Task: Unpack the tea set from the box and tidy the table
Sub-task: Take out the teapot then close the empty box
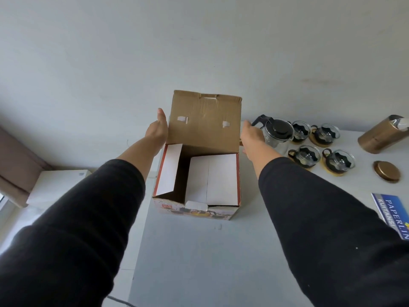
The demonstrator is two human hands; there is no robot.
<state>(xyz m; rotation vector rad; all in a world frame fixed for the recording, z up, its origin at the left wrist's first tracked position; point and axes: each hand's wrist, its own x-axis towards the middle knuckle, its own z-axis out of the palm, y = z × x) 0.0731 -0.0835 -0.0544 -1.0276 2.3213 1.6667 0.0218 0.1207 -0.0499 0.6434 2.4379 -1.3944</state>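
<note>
A square cardboard box [197, 180] stands mid-table [199, 251], its brown corrugated lid [204, 119] upright at the far side, white card dividers [212, 178] inside. Both arms reach forward in black sleeves. The left hand [157, 129] lies flat against the lid's left edge, thumb up; the right hand [251, 134] holds its right edge, fingers hidden. Right of the box stand a glass teapot [277, 131] and four glass cups [307, 155] on round coasters.
</note>
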